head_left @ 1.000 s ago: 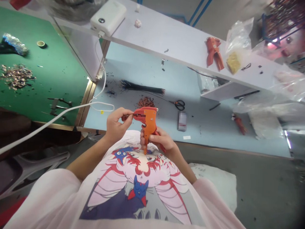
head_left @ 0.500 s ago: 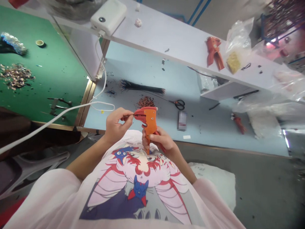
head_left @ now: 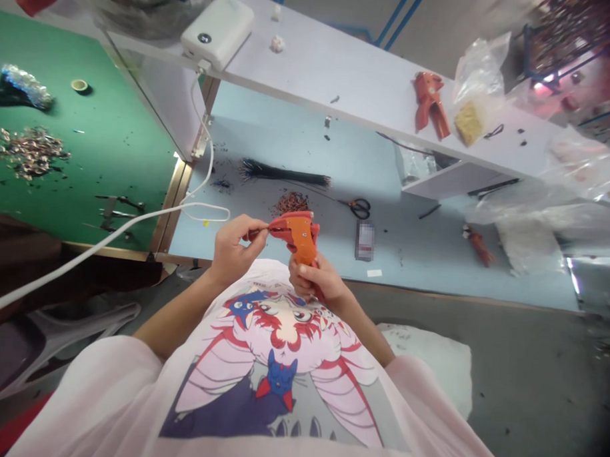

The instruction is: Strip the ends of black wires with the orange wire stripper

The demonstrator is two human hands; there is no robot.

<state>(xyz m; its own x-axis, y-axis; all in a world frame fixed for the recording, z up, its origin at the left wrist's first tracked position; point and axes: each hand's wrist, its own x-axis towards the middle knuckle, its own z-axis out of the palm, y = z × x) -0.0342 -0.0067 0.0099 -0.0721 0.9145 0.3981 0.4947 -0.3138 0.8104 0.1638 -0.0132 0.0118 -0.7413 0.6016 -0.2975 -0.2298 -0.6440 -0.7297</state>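
Note:
My right hand (head_left: 317, 280) is wrapped round the handles of an orange and red wire stripper (head_left: 303, 236), whose jaws point left. My left hand (head_left: 239, 247) pinches a thin dark wire (head_left: 259, 231) at the mouth of those jaws; most of the wire is hidden by the fingers. Just beyond the tool lies a small heap of copper-coloured wire scraps (head_left: 292, 203). Behind it stretches a bundle of black wires (head_left: 285, 174) with bare ends at the right.
Black-handled scissors (head_left: 360, 208) and a small box-like object (head_left: 365, 240), blurred, lie to the right. A white cable (head_left: 135, 220) runs from a power bank (head_left: 218, 32) past my left side. Another stripper (head_left: 430, 105) rests on the shelf (head_left: 335, 69); red-handled pliers (head_left: 478, 246) lie further right.
The stripper's handles have been squeezed together in my right hand, and its head has tilted slightly. My left hand has moved very little and still pinches the wire at the jaws.

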